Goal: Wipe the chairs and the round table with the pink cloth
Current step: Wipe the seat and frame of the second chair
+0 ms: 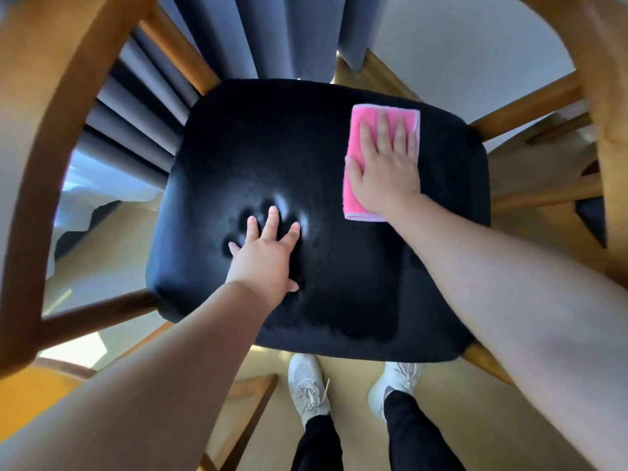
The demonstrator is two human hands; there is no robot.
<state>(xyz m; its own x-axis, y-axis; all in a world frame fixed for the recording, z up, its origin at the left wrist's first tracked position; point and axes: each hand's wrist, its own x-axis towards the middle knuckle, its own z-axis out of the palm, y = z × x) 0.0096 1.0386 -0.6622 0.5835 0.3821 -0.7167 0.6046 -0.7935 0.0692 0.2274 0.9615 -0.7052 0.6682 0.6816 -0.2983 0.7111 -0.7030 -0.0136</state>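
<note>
Pink and folded into a long rectangle, the cloth lies flat on the black padded seat of a wooden chair. It sits at the seat's far right part, with its long side running toward the seat's near edge. The right hand presses down on it, palm flat, fingers straight and close together, pointing to the seat's far edge, thumb out over the cloth's left strip; its grip is wide and closes round nothing. The left hand rests on the seat's bare middle-left part, well apart from the cloth, fingers spread and straight. Their tips sink into the padding so that small dimples show around them; this grip too is wide and holds nothing. The chair's curved pale-brown frame sweeps round the seat's left side and joins it by short rails. Beyond the seat's far edge hang grey-blue curtains in folds, with a white wall to their right. Just below the seat's near edge stand two white laced shoes on a tan floor, with black trouser legs above them.
</note>
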